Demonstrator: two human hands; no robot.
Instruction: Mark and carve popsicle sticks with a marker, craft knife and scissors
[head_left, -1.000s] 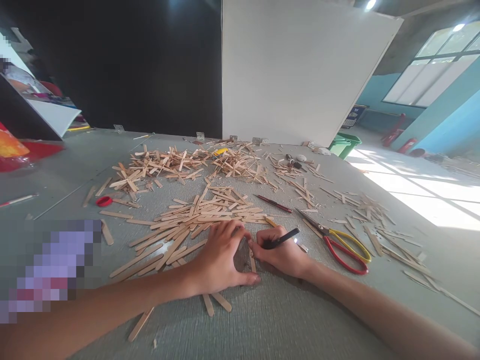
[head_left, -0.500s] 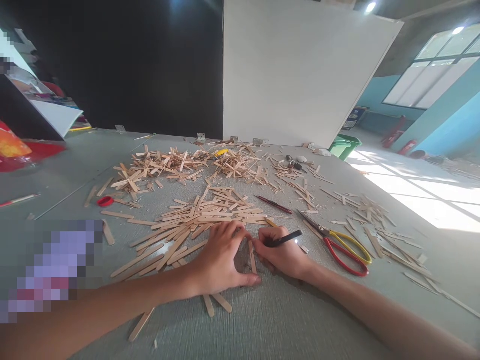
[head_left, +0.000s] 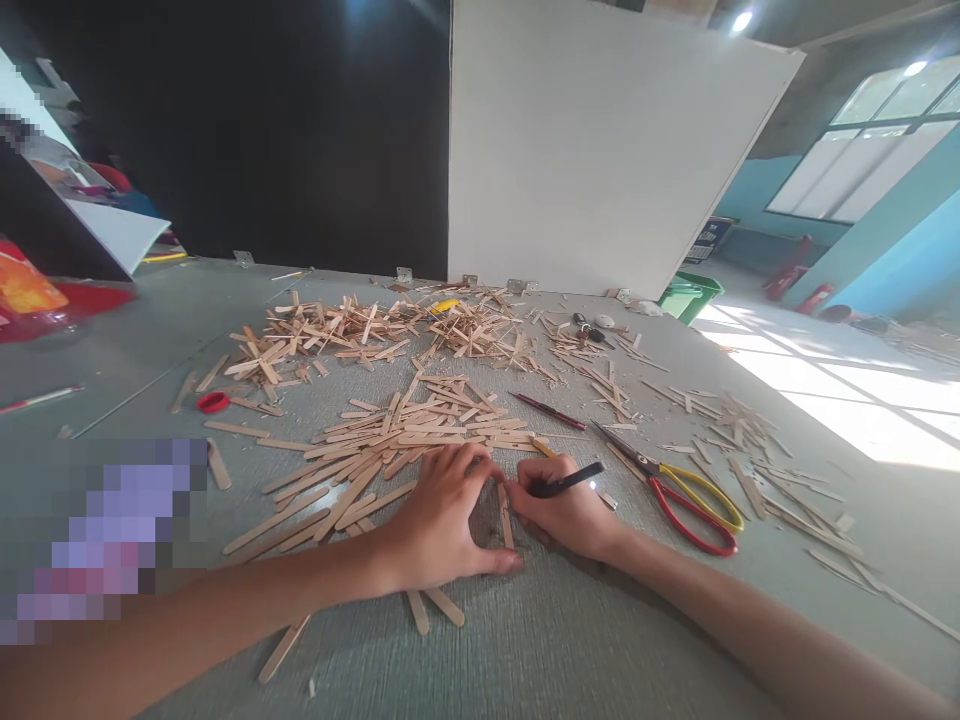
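Note:
My left hand [head_left: 439,520] rests on the grey table [head_left: 570,640], its finger and thumb pinching the two ends of one wooden stick [head_left: 506,517] and holding it down. My right hand [head_left: 566,508] is closed round a black pen [head_left: 568,480], with the tip at the stick's far end. A spread of flat wooden sticks [head_left: 397,445] lies just beyond and to the left of my left hand. Two more sticks [head_left: 435,608] poke out from under my left wrist.
Red and yellow scissors [head_left: 686,495] lie right of my right hand. A dark red pencil [head_left: 549,410] lies beyond them. Piles of cut sticks [head_left: 360,330] cover the table's far side. A red ring [head_left: 213,402] sits at the left. A white board [head_left: 600,150] stands at the back.
Both hands stay almost where they were. My right hand with the pen has shifted very slightly along the stick's far end.

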